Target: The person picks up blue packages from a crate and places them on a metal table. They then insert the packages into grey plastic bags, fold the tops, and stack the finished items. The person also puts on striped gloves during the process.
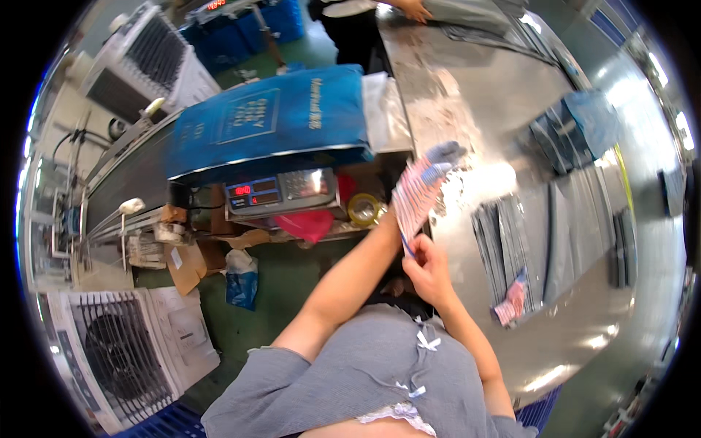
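Observation:
My left hand point(427, 179) wears a pink-and-white striped work glove point(410, 212) with grey fingertips. Its fingers stretch out over the near edge of the metal table point(504, 109) and hold nothing. At the wrist, my bare right hand point(429, 271) pinches the blue-edged cuff of that glove between thumb and fingers. A second striped glove point(513, 298) lies on the pile of folded grey plastic bags point(566, 233) to the right.
A blue printed sack point(266, 120) lies above a digital scale point(281, 191) on the left. Below are a tape roll point(363, 209) and a pink bag point(307, 225). A blue-grey plastic bundle point(577, 131) sits on the table's far right. Another person's hand point(415, 10) rests near grey sheeting. Air coolers point(124, 350) stand left.

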{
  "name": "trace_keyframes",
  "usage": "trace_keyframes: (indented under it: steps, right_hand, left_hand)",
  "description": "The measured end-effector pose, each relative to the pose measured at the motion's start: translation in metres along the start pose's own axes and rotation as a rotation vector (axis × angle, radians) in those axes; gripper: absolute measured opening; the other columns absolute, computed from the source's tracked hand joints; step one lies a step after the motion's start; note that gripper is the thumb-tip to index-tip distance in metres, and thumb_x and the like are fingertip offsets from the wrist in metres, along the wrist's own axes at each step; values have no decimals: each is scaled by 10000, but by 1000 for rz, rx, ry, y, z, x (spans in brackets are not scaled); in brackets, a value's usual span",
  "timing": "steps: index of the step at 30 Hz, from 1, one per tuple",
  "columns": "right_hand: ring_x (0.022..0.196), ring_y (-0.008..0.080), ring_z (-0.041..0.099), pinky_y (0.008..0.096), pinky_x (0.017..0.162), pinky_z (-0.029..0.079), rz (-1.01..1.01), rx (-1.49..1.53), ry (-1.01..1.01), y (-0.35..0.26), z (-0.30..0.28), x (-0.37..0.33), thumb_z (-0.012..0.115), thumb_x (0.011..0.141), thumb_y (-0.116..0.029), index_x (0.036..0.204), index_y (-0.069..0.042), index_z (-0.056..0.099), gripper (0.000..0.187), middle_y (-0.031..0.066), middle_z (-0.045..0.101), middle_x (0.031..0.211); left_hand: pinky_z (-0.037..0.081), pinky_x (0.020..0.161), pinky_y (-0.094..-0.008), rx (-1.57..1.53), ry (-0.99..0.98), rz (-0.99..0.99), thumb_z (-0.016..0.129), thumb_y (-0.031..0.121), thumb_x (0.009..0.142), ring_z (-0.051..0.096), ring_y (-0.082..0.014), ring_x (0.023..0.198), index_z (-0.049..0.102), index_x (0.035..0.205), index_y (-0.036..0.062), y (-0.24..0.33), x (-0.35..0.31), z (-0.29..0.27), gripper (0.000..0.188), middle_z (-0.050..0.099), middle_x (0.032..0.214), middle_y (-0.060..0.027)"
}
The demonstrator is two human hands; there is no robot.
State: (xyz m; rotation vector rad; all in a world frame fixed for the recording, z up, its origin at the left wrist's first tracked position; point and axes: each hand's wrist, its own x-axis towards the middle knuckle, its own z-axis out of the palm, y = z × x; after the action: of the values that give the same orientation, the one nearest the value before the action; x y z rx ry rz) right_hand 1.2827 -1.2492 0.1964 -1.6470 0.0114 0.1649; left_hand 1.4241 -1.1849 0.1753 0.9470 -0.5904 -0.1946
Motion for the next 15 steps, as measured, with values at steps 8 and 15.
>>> trace_keyframes:
  steps: [8,15]
  right_hand:
    - [529,14,306,191,454,254,11,94,-165,3,15,4,491,670,25,694,-55,390,132,-56,331,598]
    - [561,245,534,336,507,423,-353,-639,185,-29,-1,23,609,768,-94,796,-15,535,112,109,541,740]
  left_hand:
    - [388,869,-254,-109,340,-375,573,166,840,522,-122,978,586,1079,42,-29,2,-14,270,602,1002,-29]
    - [199,1007,-513,1844,-215,-269,416,318,835,373,-338,1212,450,1263,160,-28,-30,-13,458,440,1301,-147]
